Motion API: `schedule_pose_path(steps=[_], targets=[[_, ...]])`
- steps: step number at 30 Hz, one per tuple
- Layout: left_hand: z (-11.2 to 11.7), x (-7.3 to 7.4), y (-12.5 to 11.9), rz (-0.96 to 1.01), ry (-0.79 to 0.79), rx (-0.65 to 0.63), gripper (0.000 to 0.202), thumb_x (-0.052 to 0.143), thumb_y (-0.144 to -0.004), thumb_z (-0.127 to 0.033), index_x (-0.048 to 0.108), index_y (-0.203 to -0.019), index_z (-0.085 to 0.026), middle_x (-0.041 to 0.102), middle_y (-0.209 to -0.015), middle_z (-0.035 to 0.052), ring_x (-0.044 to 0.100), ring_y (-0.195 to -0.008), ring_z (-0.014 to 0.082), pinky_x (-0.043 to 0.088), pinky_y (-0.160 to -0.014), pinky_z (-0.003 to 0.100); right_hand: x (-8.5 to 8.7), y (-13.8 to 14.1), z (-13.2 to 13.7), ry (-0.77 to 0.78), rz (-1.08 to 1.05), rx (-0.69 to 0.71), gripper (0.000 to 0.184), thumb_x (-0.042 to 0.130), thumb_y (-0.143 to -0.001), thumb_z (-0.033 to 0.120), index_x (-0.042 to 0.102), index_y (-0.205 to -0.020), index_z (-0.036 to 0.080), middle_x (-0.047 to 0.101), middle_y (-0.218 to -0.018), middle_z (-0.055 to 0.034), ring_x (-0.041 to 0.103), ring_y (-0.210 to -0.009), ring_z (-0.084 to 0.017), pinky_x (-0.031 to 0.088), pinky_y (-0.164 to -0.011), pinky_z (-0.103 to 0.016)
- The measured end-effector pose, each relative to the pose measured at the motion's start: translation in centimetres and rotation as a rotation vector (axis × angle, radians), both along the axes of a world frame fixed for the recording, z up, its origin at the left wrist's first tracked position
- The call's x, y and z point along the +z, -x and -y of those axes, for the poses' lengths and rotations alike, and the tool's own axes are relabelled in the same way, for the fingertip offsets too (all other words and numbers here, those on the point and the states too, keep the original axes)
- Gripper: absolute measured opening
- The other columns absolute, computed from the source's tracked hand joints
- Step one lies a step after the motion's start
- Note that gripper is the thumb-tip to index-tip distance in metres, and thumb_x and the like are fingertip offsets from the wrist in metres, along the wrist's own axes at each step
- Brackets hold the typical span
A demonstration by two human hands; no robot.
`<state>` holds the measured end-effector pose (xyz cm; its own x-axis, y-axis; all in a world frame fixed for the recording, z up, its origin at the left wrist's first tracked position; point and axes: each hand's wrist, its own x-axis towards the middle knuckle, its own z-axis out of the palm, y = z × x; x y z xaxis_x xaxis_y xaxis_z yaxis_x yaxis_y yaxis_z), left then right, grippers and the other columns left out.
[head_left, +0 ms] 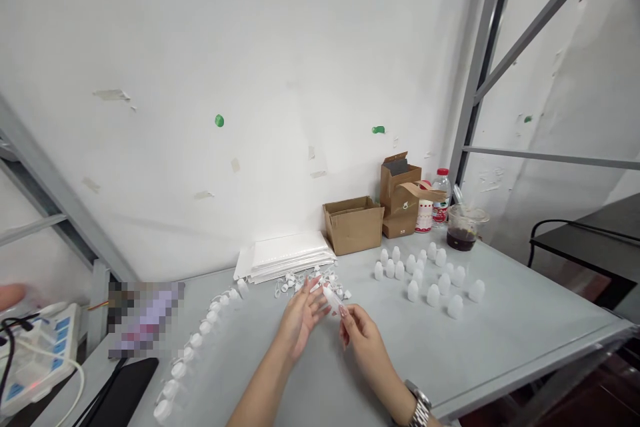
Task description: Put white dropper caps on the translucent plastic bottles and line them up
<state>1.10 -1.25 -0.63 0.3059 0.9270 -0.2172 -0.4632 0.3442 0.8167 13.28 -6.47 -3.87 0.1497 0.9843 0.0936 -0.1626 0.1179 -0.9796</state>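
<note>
Between the thumb and fingers of my right hand [364, 335] is a small translucent white bottle [332, 298], tilted with its upper end toward my left hand. My left hand [300, 321] is beside that end with its fingers spread; whether a fingertip touches the bottle I cannot tell. Behind my hands lies a loose pile of small white caps with loops [287, 282]. A curved row of small capped bottles [188, 353] runs along the left of the grey table [240, 373]. Several rounded translucent white pieces [433, 295] stand in a group on the right.
At the back are a stack of white flat packs [290, 257], an open cardboard box [355, 228], a brown paper bag [400, 203], a red-capped bottle [441, 197] and a cup of dark liquid [461, 239]. A black flat object [125, 390] and a power strip [55, 353] lie left.
</note>
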Motion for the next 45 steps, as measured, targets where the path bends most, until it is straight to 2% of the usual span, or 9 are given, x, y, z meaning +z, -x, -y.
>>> schedule_pose_path(steps=[2,5,11,20,23,27,33,38,45], targets=[[-0.12,0.11,0.22,0.074,0.050,-0.025,0.040,0.051,-0.079,-0.042,0.056,-0.107,-0.015,0.059,-0.116,0.0156,0.058,-0.103,0.0236,0.042,-0.092,0.039,0.13,0.02,0.32,-0.030,0.135,-0.043,0.036,0.051,-0.075,0.054,0.054,-0.074,0.018,0.048,-0.056,0.0030,0.045,-0.053,-0.013,0.037,-0.053,-0.025],[-0.22,0.34,0.46,0.143,0.022,-0.011,0.032,0.051,-0.080,-0.034,0.057,-0.104,-0.013,0.063,-0.110,0.0150,0.057,-0.105,0.0214,0.043,-0.091,0.034,0.44,0.05,0.69,-0.020,0.241,-0.037,0.031,0.050,-0.077,0.048,0.053,-0.072,0.018,0.049,-0.057,0.0023,0.046,-0.056,-0.014,0.038,-0.058,-0.025],[-0.38,0.32,0.65,0.083,-0.051,0.081,0.022,0.060,-0.074,-0.018,0.063,-0.095,-0.013,0.069,-0.097,0.0117,0.062,-0.094,0.0196,0.046,-0.088,0.031,0.66,0.22,0.74,0.018,0.310,0.001,0.028,0.050,-0.077,0.045,0.052,-0.069,0.018,0.050,-0.056,0.0019,0.047,-0.057,-0.014,0.038,-0.059,-0.025],[-0.24,0.27,0.57,0.023,-0.074,0.123,0.015,0.072,-0.062,-0.020,0.068,-0.073,-0.012,0.072,-0.080,0.0078,0.066,-0.078,0.0182,0.051,-0.077,0.028,0.39,0.37,0.89,0.019,0.340,0.037,0.028,0.048,-0.078,0.044,0.050,-0.068,0.018,0.050,-0.055,0.0026,0.047,-0.055,-0.014,0.037,-0.056,-0.024],[-0.34,0.32,0.63,0.041,-0.054,0.114,0.013,0.067,-0.068,-0.023,0.067,-0.075,-0.012,0.071,-0.083,0.0100,0.066,-0.081,0.0193,0.050,-0.080,0.030,0.44,0.32,0.82,0.021,0.351,0.026,0.029,0.047,-0.078,0.045,0.049,-0.067,0.018,0.050,-0.055,0.0023,0.047,-0.056,-0.014,0.037,-0.057,-0.024],[-0.41,0.46,0.65,0.070,-0.054,0.063,0.024,0.059,-0.075,-0.032,0.066,-0.086,-0.012,0.069,-0.095,0.0138,0.063,-0.093,0.0209,0.046,-0.088,0.033,0.47,0.21,0.60,0.045,0.354,0.002,0.029,0.045,-0.078,0.045,0.048,-0.067,0.018,0.048,-0.054,0.0025,0.047,-0.054,-0.014,0.037,-0.056,-0.025],[-0.21,0.70,0.50,-0.031,-0.094,0.070,0.033,0.067,-0.066,-0.039,0.068,-0.087,-0.014,0.068,-0.098,0.0134,0.062,-0.094,0.0229,0.044,-0.088,0.035,0.20,0.24,0.59,0.069,0.348,-0.004,0.031,0.045,-0.078,0.047,0.047,-0.066,0.019,0.048,-0.053,0.0027,0.047,-0.053,-0.014,0.037,-0.055,-0.025],[-0.14,0.49,0.44,-0.111,-0.143,0.114,0.032,0.077,-0.052,-0.035,0.071,-0.075,-0.014,0.071,-0.090,0.0115,0.064,-0.087,0.0222,0.042,-0.088,0.034,0.11,0.23,0.54,0.068,0.354,0.012,0.033,0.045,-0.078,0.049,0.047,-0.065,0.019,0.048,-0.052,0.0035,0.047,-0.052,-0.013,0.036,-0.054,-0.024],[-0.52,0.03,0.74,-0.048,0.003,0.145,0.016,0.071,-0.063,-0.025,0.069,-0.074,-0.014,0.072,-0.082,0.0083,0.065,-0.077,0.0145,0.046,-0.073,0.023,0.23,0.23,0.74,0.031,0.355,0.004,0.034,0.045,-0.079,0.050,0.048,-0.065,0.019,0.048,-0.052,0.0036,0.047,-0.052,-0.013,0.037,-0.054,-0.024]])
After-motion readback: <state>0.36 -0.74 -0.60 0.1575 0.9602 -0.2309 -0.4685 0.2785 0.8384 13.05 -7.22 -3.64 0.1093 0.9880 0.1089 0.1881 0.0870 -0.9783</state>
